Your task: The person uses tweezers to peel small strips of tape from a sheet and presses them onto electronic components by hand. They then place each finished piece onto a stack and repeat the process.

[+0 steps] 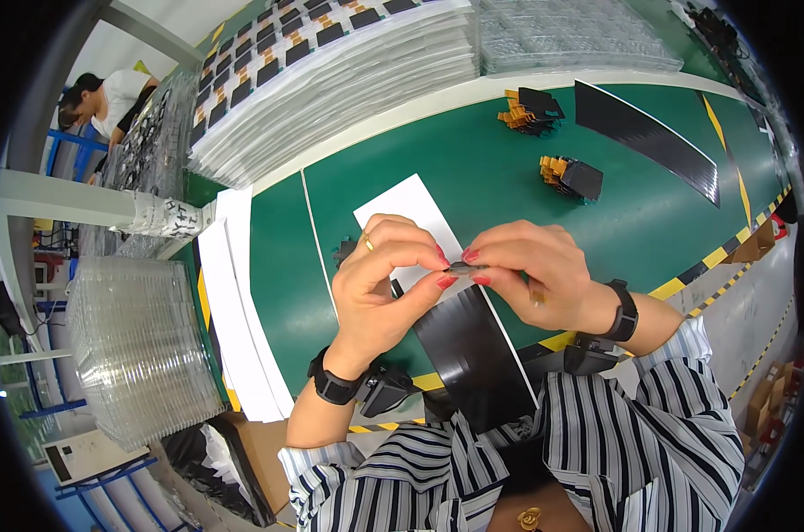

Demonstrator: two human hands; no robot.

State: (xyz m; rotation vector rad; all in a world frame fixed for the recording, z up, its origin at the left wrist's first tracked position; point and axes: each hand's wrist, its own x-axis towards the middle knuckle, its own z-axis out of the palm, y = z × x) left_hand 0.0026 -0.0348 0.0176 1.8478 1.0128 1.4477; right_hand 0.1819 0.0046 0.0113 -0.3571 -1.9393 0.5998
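Observation:
My left hand (pixel 374 282) and my right hand (pixel 544 273) meet above the green work table (pixel 287 239). Between their thumbs and fingertips they pinch a small thin dark piece (pixel 458 268), seen nearly edge-on, so its kind cannot be made out. Beneath the hands lies a white sheet (pixel 408 208), with a glossy black sheet (pixel 473 350) nearer my body. Another small dark part (pixel 344 250) is half hidden behind my left hand. Farther right sit two small piles of black panels with orange flex cables, one pile (pixel 572 179) nearer and the other (pixel 533 111) farther back.
A black strip (pixel 646 137) lies at the far right. Along the back stand a tall stack of trays (pixel 349 89) bearing black panels and a stack of clear trays (pixel 579 35). White sheets (pixel 234 310) line the left edge. Another person (pixel 109 102) bends over beyond a post.

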